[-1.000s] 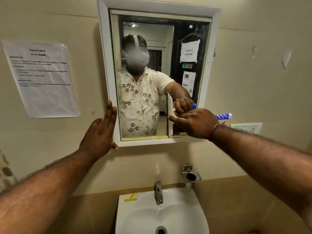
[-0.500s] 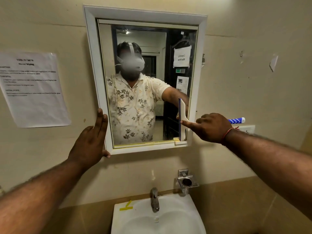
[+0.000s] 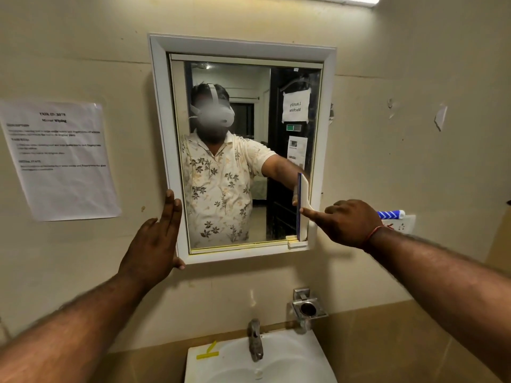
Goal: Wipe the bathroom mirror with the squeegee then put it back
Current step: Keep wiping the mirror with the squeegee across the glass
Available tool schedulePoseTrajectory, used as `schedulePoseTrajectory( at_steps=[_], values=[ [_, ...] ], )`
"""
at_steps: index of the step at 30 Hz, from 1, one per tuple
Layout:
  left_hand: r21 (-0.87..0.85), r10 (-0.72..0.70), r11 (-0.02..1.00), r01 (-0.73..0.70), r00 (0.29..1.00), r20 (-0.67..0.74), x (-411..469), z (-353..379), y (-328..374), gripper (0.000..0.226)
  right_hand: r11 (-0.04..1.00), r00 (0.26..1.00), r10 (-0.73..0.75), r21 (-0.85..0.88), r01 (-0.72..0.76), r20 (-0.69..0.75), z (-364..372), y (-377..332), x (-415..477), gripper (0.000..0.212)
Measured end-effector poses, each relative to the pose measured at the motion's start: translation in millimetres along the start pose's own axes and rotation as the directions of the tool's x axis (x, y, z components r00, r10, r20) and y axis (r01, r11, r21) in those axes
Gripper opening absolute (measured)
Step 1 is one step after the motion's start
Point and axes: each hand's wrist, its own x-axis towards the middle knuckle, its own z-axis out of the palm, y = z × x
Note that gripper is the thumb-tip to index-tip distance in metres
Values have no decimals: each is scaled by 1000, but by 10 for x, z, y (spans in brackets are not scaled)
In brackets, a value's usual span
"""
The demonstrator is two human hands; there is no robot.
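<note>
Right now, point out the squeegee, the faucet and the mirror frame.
squeegee (image 3: 303, 205): head view, on its white blade head.
faucet (image 3: 255, 340): head view, on the metal spout.
mirror frame (image 3: 243, 47): head view, on the white top edge.

The mirror (image 3: 237, 150) is the landmark: most of its glass is unobstructed, but its lower right edge is taken up by the upright squeegee (image 3: 302, 208) and the right hand (image 3: 348, 222) closed around its handle, while the left hand (image 3: 154, 244) lies flat against the lower left of the frame. Left of the mirror a paper sheet (image 3: 60, 158) lies flat on the wall, so that side is passable. Below the mirror bare wall is open down to the tap (image 3: 255, 340), the metal holder (image 3: 308, 306) and the sink (image 3: 312, 355).
</note>
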Motion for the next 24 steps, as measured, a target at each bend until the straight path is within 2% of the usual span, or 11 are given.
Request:
schedulePoseTrajectory(
  at_steps=[9,11,14,17,20,24],
  values=[
    [-2,-7,1000,7,1000,24,-57,-88,32,185,993,993,114,5,-114,21,-192,-199,-42,58],
    [34,23,999,-24,999,23,-83,-167,17,183,975,976,215,65,-212,-35,-260,-185,-99,55],
    [112,125,986,-123,992,-11,-112,-320,-96,175,888,883,442,219,-405,-157,-420,-142,-159,47],
    [184,246,956,-229,966,-75,-17,-616,-266,164,736,767,630,409,-540,-120,-688,-135,-80,40],
    [227,268,947,-227,949,-168,283,-1038,-332,164,624,717,690,585,-519,-99,-1030,-170,170,38],
    [278,217,949,-147,945,-244,776,-1586,-260,171,588,715,685,687,-428,-142,-1456,-297,684,40]
  ],
)
